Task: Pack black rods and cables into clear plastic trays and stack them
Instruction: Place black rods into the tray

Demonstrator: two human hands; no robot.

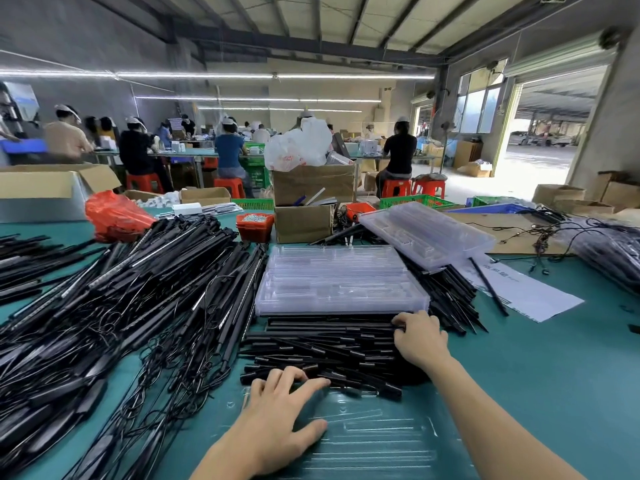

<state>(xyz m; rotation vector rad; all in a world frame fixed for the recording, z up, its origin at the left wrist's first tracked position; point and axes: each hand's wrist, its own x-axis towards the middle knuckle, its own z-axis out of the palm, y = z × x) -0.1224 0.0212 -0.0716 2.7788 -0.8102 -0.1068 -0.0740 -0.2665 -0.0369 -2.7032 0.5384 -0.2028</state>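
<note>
A pile of short black rods [322,348] lies in front of me on the green table [540,375]. My right hand [420,336] rests on the pile's right end, fingers curled over the top rods. My left hand [277,420] lies flat, fingers spread, on an empty clear plastic tray [377,441] at the near edge, fingertips touching the nearest rods. Behind the pile stands a stack of clear trays [339,282]. A second tilted stack of clear trays [426,232] sits further back right. A big heap of long black rods with cables [121,306] fills the left side.
More black rods [446,292] lie right of the tray stack, beside a white sheet [530,289]. Cardboard boxes [304,221], a red bin of small parts [254,225] and a red bag [116,216] stand behind. Bagged cables [609,251] lie far right. Workers sit at distant tables.
</note>
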